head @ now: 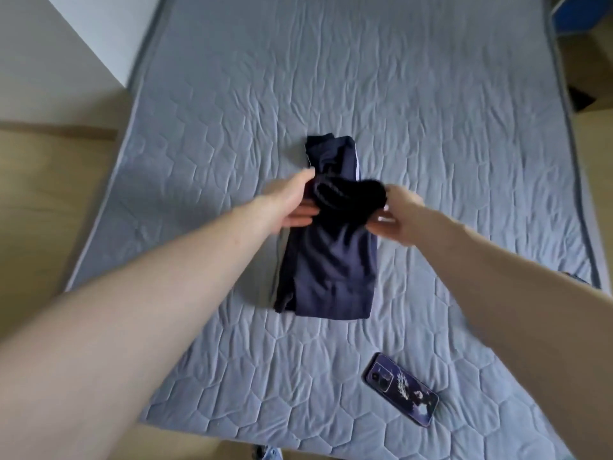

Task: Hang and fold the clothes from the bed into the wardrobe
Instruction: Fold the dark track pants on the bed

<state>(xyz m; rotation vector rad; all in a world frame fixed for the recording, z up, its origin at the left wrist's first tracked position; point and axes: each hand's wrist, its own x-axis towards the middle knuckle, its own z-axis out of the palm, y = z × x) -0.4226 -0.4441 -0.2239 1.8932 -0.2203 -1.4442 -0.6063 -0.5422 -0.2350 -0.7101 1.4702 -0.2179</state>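
At mid-mattress [431,127], the left hand [292,204] and right hand [394,217] both grip a small black garment [348,197] above folded navy trousers [328,270]. Setting it down carelessly could disturb the fold beneath; a phone [401,390] lies near.

The black garment [348,200] is blurred, its kind unclear. It hides both hands' fingertips and part of the navy clothing [326,260] beneath.

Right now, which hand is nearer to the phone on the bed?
Right. The right hand is above the phone, holding the black garment; the left hand holds it farther left.
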